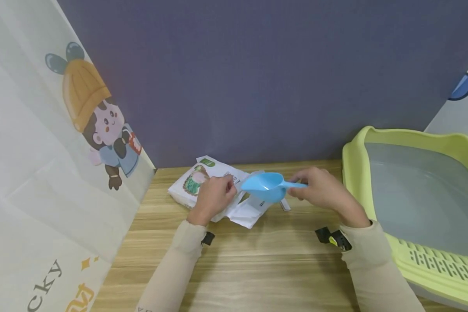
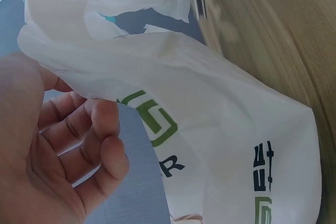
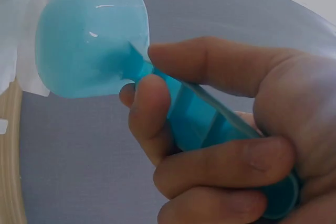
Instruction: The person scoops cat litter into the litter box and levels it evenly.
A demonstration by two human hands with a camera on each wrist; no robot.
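Note:
In the head view a white printed bag (image 1: 247, 212) lies on the wooden table, its torn open end facing right. My left hand (image 1: 214, 195) pinches the edge of the bag's opening; in the left wrist view the thin white film (image 2: 210, 93) drapes from the fingers, the other fingers loosely bent. My right hand (image 1: 316, 186) grips a light blue scoop (image 1: 267, 186) by its handle, fingers wrapped round it in the right wrist view. The scoop's bowl (image 3: 89, 40) is held up at the bag's mouth, its tip pointing left toward my left hand.
A yellow-green litter box (image 1: 356, 173) with a grey inside and a slotted front ledge stands at the right. A small narrow object (image 1: 285, 205) lies on the table behind the scoop. A dark blue panel (image 1: 249, 86) rises at the back, a white printed sheet (image 1: 31, 151) at the left.

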